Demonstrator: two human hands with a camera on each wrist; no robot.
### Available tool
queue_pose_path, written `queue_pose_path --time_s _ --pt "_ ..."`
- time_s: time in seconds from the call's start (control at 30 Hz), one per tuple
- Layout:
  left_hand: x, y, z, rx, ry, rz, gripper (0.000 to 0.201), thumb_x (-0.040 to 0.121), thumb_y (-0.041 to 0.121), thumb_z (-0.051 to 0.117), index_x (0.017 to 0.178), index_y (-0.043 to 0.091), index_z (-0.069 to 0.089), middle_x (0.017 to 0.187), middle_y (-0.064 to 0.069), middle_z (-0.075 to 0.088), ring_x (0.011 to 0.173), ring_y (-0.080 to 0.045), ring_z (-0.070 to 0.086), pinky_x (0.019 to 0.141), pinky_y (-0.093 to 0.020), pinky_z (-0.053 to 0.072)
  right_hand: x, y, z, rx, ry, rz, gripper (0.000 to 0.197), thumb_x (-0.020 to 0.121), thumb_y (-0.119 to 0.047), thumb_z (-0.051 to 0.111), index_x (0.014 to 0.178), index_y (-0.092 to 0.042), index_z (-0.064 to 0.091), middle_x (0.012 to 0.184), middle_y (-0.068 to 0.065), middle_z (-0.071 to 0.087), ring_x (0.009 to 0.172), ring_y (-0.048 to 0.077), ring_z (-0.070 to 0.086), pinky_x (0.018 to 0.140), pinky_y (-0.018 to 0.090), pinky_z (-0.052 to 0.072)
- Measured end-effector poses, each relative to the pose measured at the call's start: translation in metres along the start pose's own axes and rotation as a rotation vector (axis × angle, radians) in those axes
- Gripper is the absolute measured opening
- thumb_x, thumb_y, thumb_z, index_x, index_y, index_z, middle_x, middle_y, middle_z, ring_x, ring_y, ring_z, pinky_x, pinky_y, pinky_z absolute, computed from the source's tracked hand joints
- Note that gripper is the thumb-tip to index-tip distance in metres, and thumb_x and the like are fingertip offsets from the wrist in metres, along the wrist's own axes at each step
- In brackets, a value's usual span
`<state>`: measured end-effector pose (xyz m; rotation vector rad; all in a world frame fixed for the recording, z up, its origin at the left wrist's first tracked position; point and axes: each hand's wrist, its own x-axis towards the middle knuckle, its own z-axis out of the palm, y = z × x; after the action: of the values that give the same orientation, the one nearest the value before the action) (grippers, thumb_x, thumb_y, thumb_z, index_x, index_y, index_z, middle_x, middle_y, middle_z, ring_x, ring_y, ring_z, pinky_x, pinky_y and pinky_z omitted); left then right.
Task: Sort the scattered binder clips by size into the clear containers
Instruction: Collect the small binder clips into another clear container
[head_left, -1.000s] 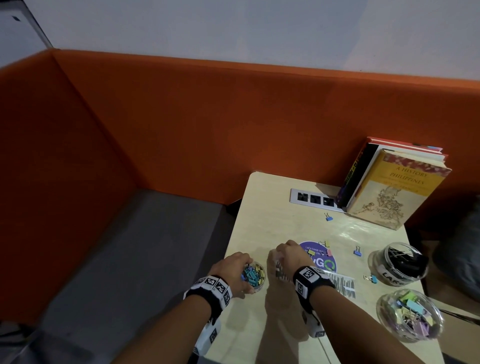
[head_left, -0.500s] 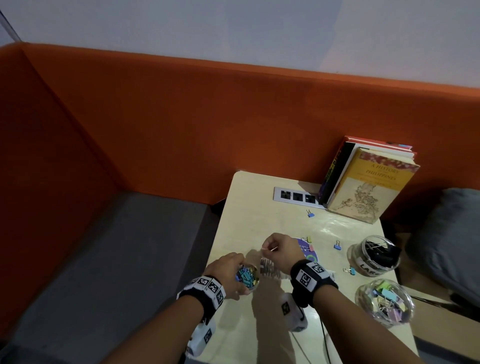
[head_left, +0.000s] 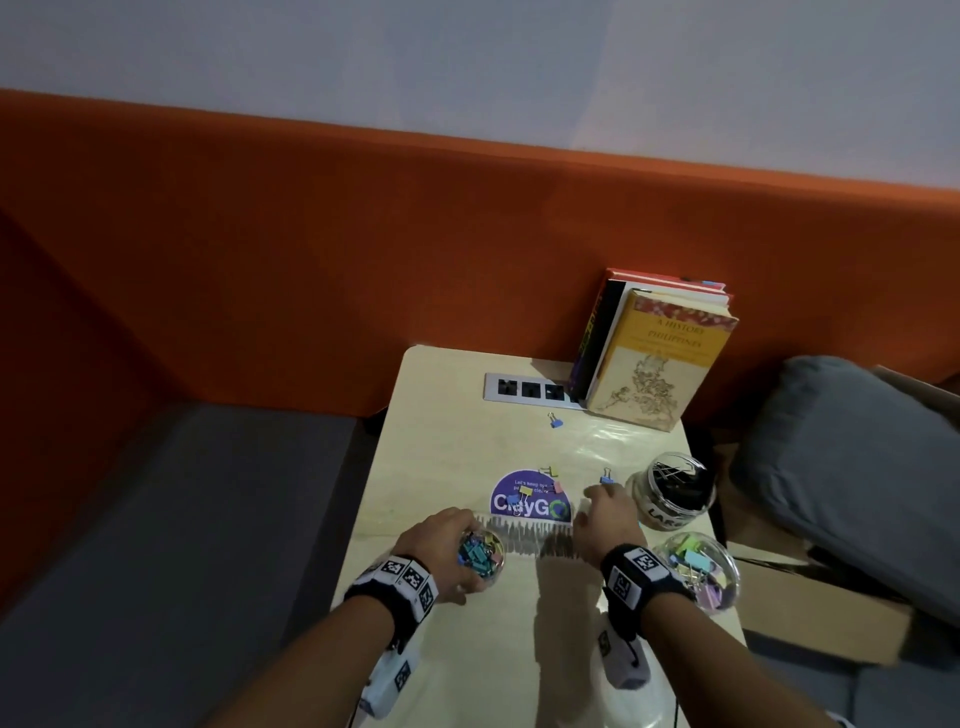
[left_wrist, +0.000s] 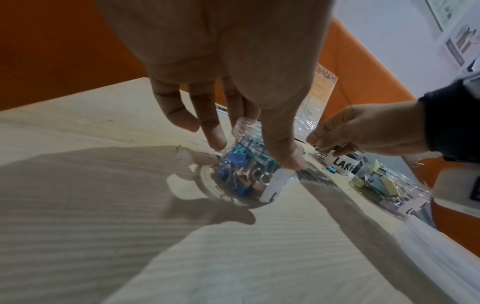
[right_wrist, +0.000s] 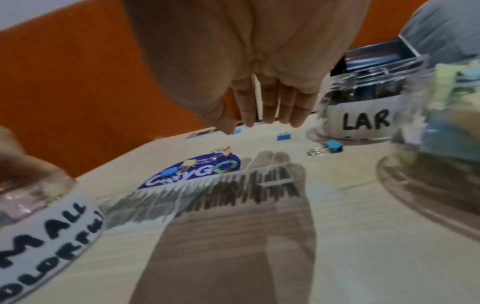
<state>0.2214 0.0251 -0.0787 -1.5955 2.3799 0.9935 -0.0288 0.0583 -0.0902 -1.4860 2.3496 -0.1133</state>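
Note:
My left hand (head_left: 451, 538) grips the clear small-clip jar (head_left: 481, 554) from above; in the left wrist view its fingers (left_wrist: 217, 142) and thumb wrap the jar (left_wrist: 249, 174), which holds several blue and pink clips. My right hand (head_left: 597, 506) hovers over the table left of the "LARGE" jar (head_left: 674, 491), fingers straight and holding nothing (right_wrist: 262, 123). A blue clip (right_wrist: 333, 149) lies just beyond it by that jar. Another blue clip (head_left: 606, 477) lies further back. Small clips (head_left: 524, 491) sit on the purple sticker (head_left: 540, 506). The medium jar (head_left: 698, 577) stands at front right.
A lone blue clip (head_left: 555, 420) lies near the socket strip (head_left: 530, 388). Books (head_left: 657, 358) lean against the orange partition at the back right. A grey cushion (head_left: 852, 467) lies off the table's right edge. The table's left edge drops to a grey seat.
My right hand has moved right, away from the small jar toward the large jar, and its fingers have straightened. The left hand stays on the small jar.

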Motion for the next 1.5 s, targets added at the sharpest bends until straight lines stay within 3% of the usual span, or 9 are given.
queue_pose_path --time_s 0.2,0.57,0.77,0.87,0.97,1.1,1.2,1.3,1.5 --pt "0.002 0.001 0.001 0.032 -0.009 -0.015 0.079 0.06 0.04 0.092 0.126 0.033 0.05 0.131 0.014 0.052 0.114 -0.015 0.056 0.091 -0.028 0.051 -0.003 0.017 0.012 -0.081 -0.157 0.213 0.039 0.094 -0.025 0.046 0.128 -0.006 0.046 0.141 0.018 0.032 0.132 0.038 0.032 0.105 0.044 0.04" --pt "0.003 0.001 0.003 0.006 -0.003 -0.038 0.076 0.059 0.036 0.093 0.123 0.035 0.052 0.13 0.015 0.053 0.112 -0.015 0.057 0.089 -0.031 0.055 0.002 0.028 0.018 -0.164 -0.13 0.027 0.025 0.092 -0.007 0.048 0.116 -0.008 0.055 0.116 0.013 0.055 0.104 0.029 0.06 0.085 0.032 0.048" --pt "0.005 -0.001 0.004 0.013 -0.009 -0.033 0.075 0.058 0.038 0.093 0.121 0.035 0.052 0.13 0.015 0.053 0.111 -0.015 0.057 0.087 -0.029 0.053 -0.001 0.015 0.004 -0.052 -0.108 0.018 0.02 0.09 -0.02 0.054 0.108 -0.01 0.058 0.103 0.011 0.063 0.091 0.027 0.062 0.071 0.029 0.046" --pt "0.006 -0.002 0.003 0.018 -0.003 -0.035 0.075 0.058 0.039 0.093 0.12 0.035 0.052 0.129 0.016 0.053 0.11 -0.014 0.058 0.084 -0.026 0.052 -0.009 -0.009 -0.005 0.157 -0.12 -0.077 0.016 0.083 -0.019 0.063 0.099 -0.016 0.063 0.093 0.001 0.063 0.081 0.017 0.057 0.067 0.024 0.043" --pt "0.009 -0.001 -0.001 0.021 0.01 -0.031 0.075 0.06 0.039 0.092 0.122 0.033 0.051 0.128 0.015 0.054 0.109 -0.014 0.058 0.08 -0.024 0.05 -0.019 -0.037 -0.008 0.343 -0.225 -0.284 0.012 0.081 -0.016 0.07 0.089 -0.022 0.062 0.086 -0.005 0.066 0.078 0.01 0.062 0.07 0.023 0.052" --pt "0.011 -0.001 -0.004 0.018 0.008 -0.03 0.074 0.06 0.04 0.09 0.123 0.032 0.053 0.128 0.015 0.055 0.108 -0.015 0.059 0.078 -0.024 0.048 -0.022 -0.059 -0.002 0.418 -0.329 -0.389 0.018 0.083 -0.019 0.073 0.099 -0.023 0.065 0.096 -0.01 0.067 0.082 0.003 0.063 0.065 0.011 0.048" --pt "0.01 -0.003 -0.003 -0.008 0.019 -0.038 0.073 0.059 0.039 0.091 0.122 0.035 0.052 0.126 0.016 0.056 0.104 -0.013 0.059 0.075 -0.022 0.05 -0.016 -0.056 0.003 0.344 -0.209 -0.367 0.011 0.088 -0.022 0.064 0.099 -0.022 0.067 0.1 -0.007 0.069 0.082 0.007 0.063 0.074 0.023 0.053" --pt "0.009 -0.006 -0.002 0.009 0.038 -0.037 0.074 0.062 0.041 0.089 0.124 0.035 0.051 0.129 0.015 0.055 0.109 -0.014 0.059 0.086 -0.028 0.053 -0.001 -0.043 0.006 0.219 -0.094 -0.309 0.02 0.09 -0.016 0.058 0.107 -0.017 0.069 0.111 0.002 0.068 0.094 0.016 0.062 0.087 0.026 0.05" --pt "0.004 -0.014 0.004 0.011 0.074 -0.01 0.071 0.067 0.056 0.078 0.128 0.035 0.048 0.129 0.014 0.053 0.111 -0.012 0.057 0.091 -0.028 0.05 0.02 -0.041 0.01 0.078 -0.191 -0.3 0.042 0.094 -0.015 0.052 0.136 -0.02 0.057 0.141 0.009 0.049 0.127 0.026 0.05 0.107 0.032 0.039"
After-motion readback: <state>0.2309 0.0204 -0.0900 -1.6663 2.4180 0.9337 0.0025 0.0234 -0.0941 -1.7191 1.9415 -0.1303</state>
